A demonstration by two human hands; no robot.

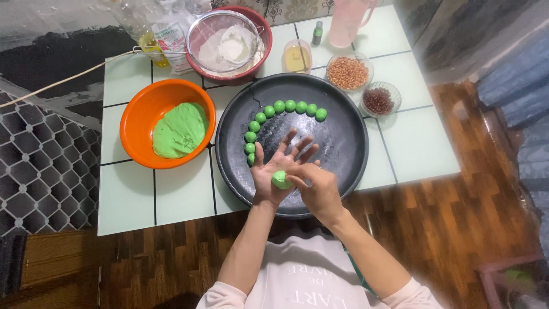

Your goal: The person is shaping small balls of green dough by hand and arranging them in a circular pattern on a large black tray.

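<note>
Item: green dough ball (281,179), which I see on the open left hand (277,169), palm up; right hand (318,190) at its 4 o'clock, fingertips pinching it, above the black tray (343,137) on the desk (417,143).

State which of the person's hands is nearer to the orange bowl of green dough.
Left. The left hand lies open, palm up, over the black tray, on the orange bowl's side. The right hand is farther away, beyond it.

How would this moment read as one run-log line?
left hand: open, dough piece on palm | right hand: pressing it | over black tray
</note>
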